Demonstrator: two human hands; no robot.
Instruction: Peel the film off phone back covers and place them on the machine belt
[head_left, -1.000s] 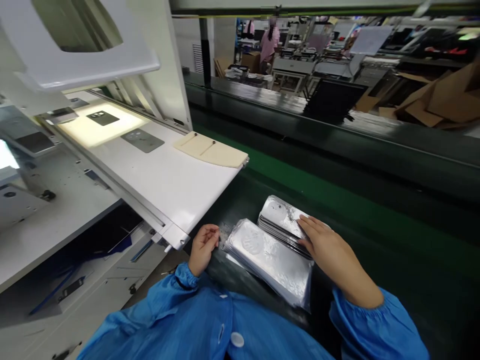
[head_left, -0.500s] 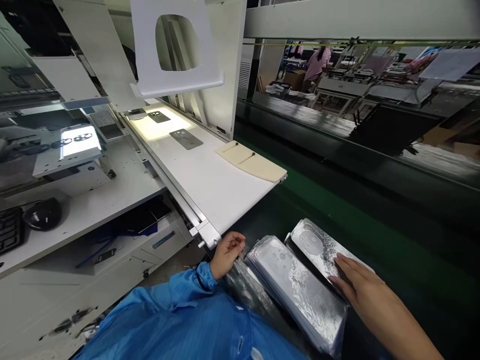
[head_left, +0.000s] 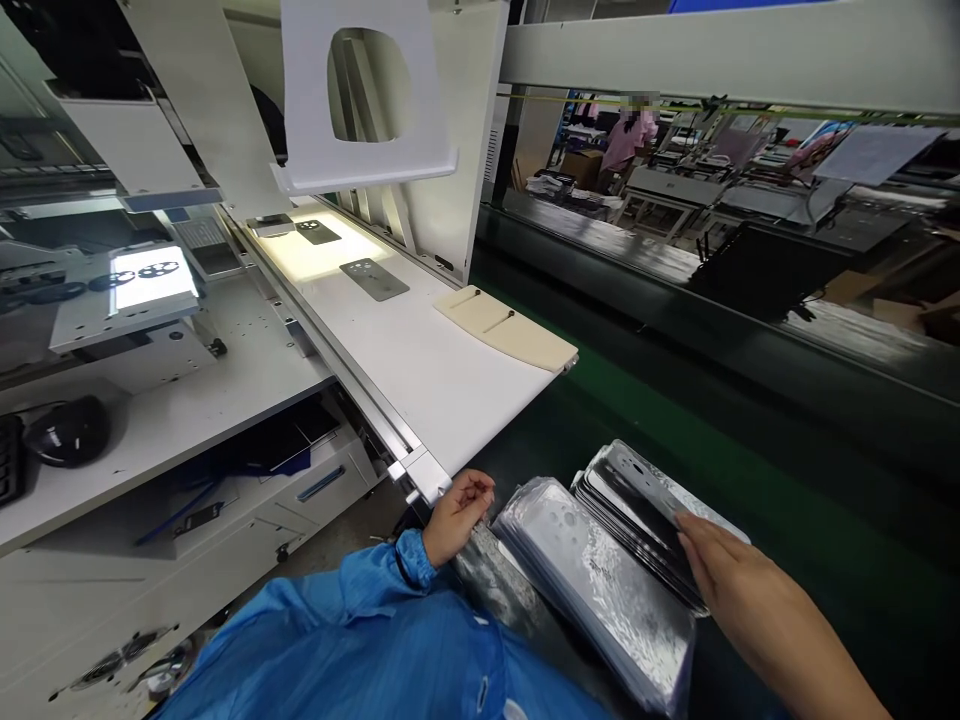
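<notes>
My left hand (head_left: 459, 512) rests beside the near corner of the conveyor (head_left: 450, 415), fingers curled in and nothing visible in them. To its right lies a stack of clear plastic phone-shaped films (head_left: 600, 570) with round camera marks. Behind that is a second stack, of dark phone back panels (head_left: 619, 530). My right hand (head_left: 709, 560) has thumb and fingers closed at the near end of the top phone back panel (head_left: 645, 490), which shows camera holes. A shiny film lies partly under or behind this panel. The fingertips are partly hidden by the hand itself.
Two phone back panels (head_left: 375, 280) lie farther up the conveyor, one in a lit area. A cream guide plate (head_left: 510, 325) sits along its right edge. A white hood (head_left: 367, 165) hangs above. At left are a mouse (head_left: 69, 432) and lit screen (head_left: 154, 280). A person (head_left: 628, 135) stands far back.
My right hand, earlier flat on a shiny film over the right stack, now grips a dark phone back panel's end. The stack's dark edges are exposed. My left hand stays put. The view shifted slightly.
</notes>
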